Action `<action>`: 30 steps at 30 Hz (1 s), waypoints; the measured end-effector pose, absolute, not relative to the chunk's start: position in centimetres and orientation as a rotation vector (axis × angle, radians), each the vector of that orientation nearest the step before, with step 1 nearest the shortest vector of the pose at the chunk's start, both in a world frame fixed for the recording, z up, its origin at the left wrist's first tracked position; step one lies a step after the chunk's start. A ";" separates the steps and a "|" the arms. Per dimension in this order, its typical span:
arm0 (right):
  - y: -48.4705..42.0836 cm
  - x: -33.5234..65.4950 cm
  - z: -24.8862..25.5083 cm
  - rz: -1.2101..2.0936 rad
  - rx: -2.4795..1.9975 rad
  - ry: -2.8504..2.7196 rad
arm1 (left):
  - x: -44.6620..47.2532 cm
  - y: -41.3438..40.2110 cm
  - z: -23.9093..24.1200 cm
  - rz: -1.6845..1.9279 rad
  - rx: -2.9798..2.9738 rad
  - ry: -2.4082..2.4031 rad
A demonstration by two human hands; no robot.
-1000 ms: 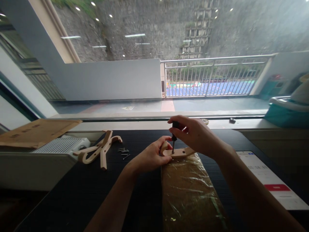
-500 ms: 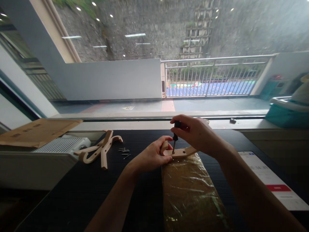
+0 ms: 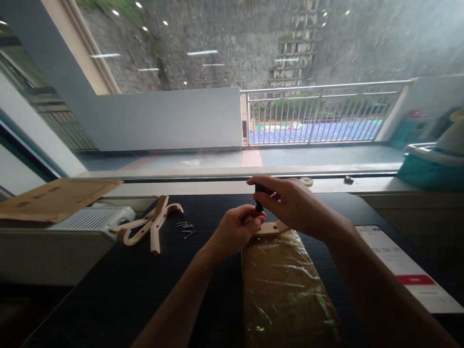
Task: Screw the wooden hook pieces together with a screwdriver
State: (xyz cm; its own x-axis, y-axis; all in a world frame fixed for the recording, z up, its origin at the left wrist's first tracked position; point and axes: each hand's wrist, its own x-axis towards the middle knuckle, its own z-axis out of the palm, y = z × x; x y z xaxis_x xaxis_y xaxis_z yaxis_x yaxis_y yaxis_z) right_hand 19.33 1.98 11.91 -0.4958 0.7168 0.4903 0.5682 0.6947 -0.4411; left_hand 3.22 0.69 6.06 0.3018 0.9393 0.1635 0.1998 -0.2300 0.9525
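Observation:
My right hand (image 3: 290,198) grips the black handle of a screwdriver (image 3: 258,205), held upright over a curved wooden hook piece (image 3: 270,229). My left hand (image 3: 241,224) is closed in a pinch around the screwdriver just below its handle; the fingertips hide the shaft and tip. The hook piece has dark holes and lies on the far end of a brown box wrapped in clear tape (image 3: 279,280). Its left end is behind my left hand. Several screws (image 3: 186,227) lie to the left on the black table (image 3: 213,198). Beyond them rest more wooden hook pieces (image 3: 155,224).
A phone with a lit screen (image 3: 402,266) lies at the right. At the left, a brown paper envelope (image 3: 61,193) sits over a white ribbed unit (image 3: 105,217). The windowsill (image 3: 188,186) holds a tape roll (image 3: 306,181) and a small dark object (image 3: 348,180).
My left hand has moved off the hook piece's curled end and up to the screwdriver, its fingers now closed there. My right hand and the screwdriver have shifted slightly left.

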 end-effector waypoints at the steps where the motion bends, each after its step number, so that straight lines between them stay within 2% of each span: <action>1: 2.1 19.4 11.9 0.280 -0.985 -2.227 | 3.2 0.7 5.9 1.017 1.635 1.040; 8: 2.3 19.1 11.7 0.160 -0.995 -2.190 | 3.2 0.7 6.0 1.034 1.599 1.022; 16: 2.3 19.7 11.9 0.307 -0.837 -2.181 | 3.1 0.8 6.0 0.993 1.603 1.031; 24: 2.5 19.3 11.6 0.186 -0.891 -2.122 | 3.1 0.8 6.1 0.992 1.610 1.048; 30: 2.3 19.5 12.0 0.234 -0.830 -2.129 | 2.9 0.8 6.0 0.975 1.621 1.037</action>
